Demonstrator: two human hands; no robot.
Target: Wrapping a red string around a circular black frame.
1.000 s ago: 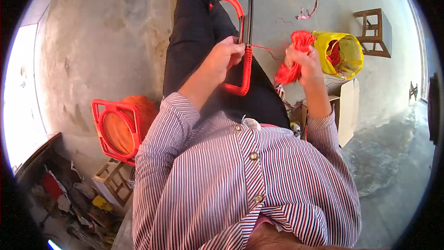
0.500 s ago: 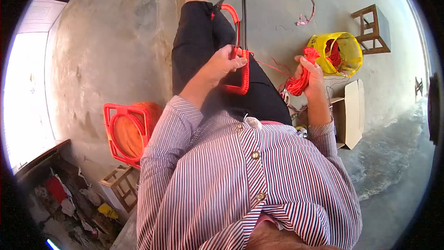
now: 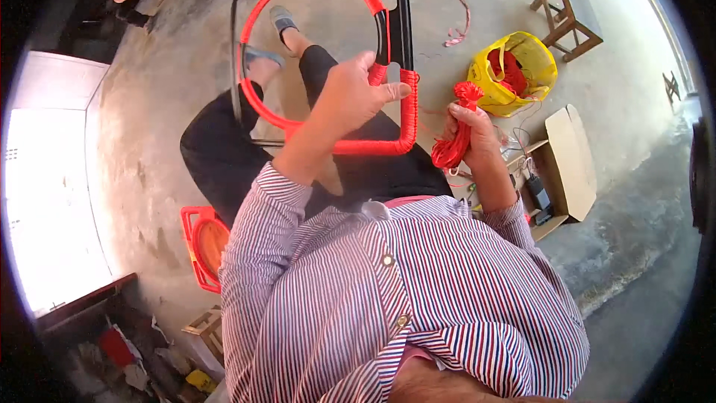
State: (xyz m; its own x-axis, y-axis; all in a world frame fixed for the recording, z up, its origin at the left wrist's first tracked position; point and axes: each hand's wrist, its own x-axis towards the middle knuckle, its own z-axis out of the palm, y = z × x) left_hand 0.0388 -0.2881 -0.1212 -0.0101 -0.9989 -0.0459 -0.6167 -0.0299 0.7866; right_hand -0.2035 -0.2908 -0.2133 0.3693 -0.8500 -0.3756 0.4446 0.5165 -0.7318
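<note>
My left hand [image 3: 349, 98] is closed on a square black metal frame [image 3: 371, 148] with a ring inside it, gripping where ring and side bar come close together. Red cord is wound tightly round the frame's near bar, the lower part of its right side and most of the ring; the upper right side is bare black. To the right, my right hand [image 3: 479, 136] is wrapped round a bundle of red cord [image 3: 453, 149], apart from the frame. The frame is held up over my lap, its face toward me.
A yellow bucket [image 3: 486, 97] with red cord inside stands at the right, near a wooden stool [image 3: 578, 19]. Beside my right forearm is an open cardboard box [image 3: 570, 160]. A red-wrapped frame [image 3: 195, 246] lies at the left. Pinkish strands [image 3: 464, 22] lie on the floor.
My left hand has turned the frame from nearly edge-on to face-on and raised it. My legs have moved apart. My right hand still holds the cord bundle, now a little closer in.
</note>
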